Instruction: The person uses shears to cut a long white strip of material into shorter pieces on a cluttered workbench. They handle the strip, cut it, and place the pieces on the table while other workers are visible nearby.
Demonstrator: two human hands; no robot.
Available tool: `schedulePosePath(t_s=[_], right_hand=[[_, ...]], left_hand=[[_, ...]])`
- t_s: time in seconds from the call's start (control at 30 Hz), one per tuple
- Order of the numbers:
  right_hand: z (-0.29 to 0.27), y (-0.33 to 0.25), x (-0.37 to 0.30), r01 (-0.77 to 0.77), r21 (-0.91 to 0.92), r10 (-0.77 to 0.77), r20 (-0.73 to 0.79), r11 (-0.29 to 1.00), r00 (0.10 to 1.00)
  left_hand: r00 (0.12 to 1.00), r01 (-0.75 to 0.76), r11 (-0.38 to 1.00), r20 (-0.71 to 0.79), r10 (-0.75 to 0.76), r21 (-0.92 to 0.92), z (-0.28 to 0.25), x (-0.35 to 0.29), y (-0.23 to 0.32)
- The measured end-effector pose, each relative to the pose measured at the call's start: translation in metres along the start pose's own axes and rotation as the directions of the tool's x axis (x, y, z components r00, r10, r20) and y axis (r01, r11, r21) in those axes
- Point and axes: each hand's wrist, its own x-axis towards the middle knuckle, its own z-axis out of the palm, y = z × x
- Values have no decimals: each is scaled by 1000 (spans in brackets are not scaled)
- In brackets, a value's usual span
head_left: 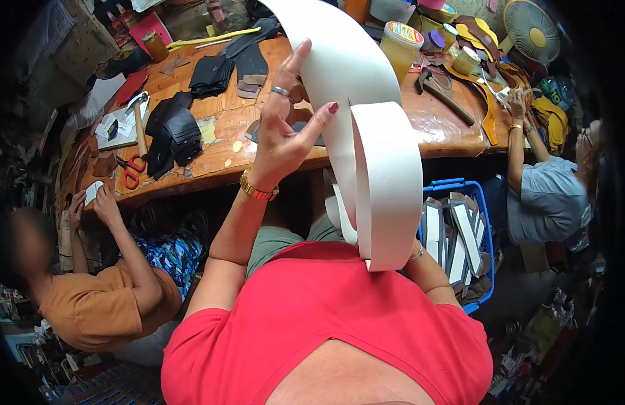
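A wide, bendy white sheet (326,40) rises in front of me over the table edge. From a slit in it, a curled white strip (397,175) loops down toward my red shirt. My left hand (282,131), with a ring and a gold watch, is up at the sheet's left edge. Its index finger and thumb are stretched apart, and both seem to touch the white surface. My right forearm (430,273) goes in behind the strip, where a bracelet shows at the wrist. The strip hides that hand's fingers and whatever they may hold.
On the wooden table (218,138) lie black leather pieces (174,131), red-handled scissors (131,172) and a hammer (444,94). A blue basket (488,256) of strips stands right. Co-workers sit left, in an orange shirt (110,304), and right, in a grey shirt (549,199).
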Motion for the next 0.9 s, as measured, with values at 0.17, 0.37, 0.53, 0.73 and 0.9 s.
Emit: schedulePosePath(t_s=[0.17, 0.37, 0.53, 0.73, 0.9], right_hand=[[-8, 8, 5, -58, -76, 61, 37, 995, 997], [-2, -2, 18, -2, -65, 3, 14, 998, 1000], [-2, 6, 8, -24, -66, 24, 5, 998, 1000], [-20, 15, 3, 99, -240, -94, 31, 966, 995], [-13, -8, 12, 0, -199, 9, 43, 980, 999]], left_hand=[[1000, -22, 999, 24, 21, 34, 7, -2, 5], [998, -11, 1000, 59, 9, 27, 12, -6, 17], [999, -15, 998, 49, 12, 62, 8, -12, 19], [997, -2, 998, 80, -2, 58, -1, 6, 24], [996, -68, 993, 61, 62, 94, -4, 18, 20]])
